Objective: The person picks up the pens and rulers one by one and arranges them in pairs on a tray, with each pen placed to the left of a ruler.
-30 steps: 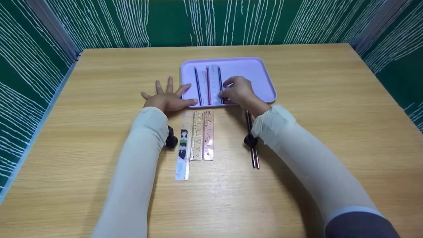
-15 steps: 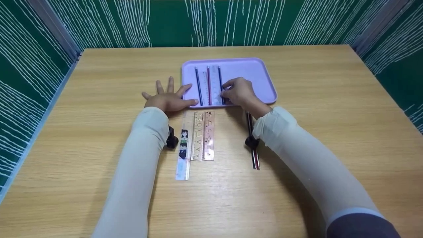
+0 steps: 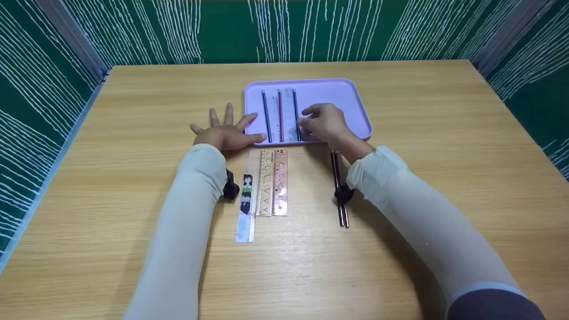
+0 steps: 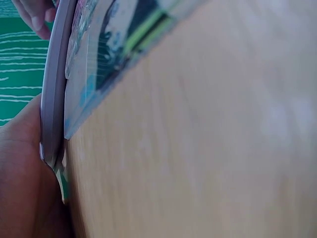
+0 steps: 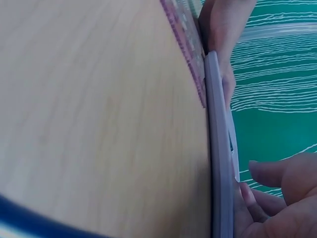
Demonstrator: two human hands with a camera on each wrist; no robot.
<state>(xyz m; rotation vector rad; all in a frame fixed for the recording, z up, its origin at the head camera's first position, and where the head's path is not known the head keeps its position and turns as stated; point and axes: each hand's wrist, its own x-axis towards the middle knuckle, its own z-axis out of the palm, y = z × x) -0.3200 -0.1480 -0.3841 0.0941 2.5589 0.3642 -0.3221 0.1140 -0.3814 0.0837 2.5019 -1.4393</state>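
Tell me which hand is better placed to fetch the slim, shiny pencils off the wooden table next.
Probably the right hand: the pencils lie near its wrist. The left hand, spread at the purple rectangular plastic tray, is farther away.

No words or numbers can be read here. The yellow ruler [image 3: 265, 183] and the pink ruler [image 3: 280, 183] have tiny marks, and so does the thin clear ruler [image 3: 275, 120] on the tray [image 3: 333, 92], all too small to read
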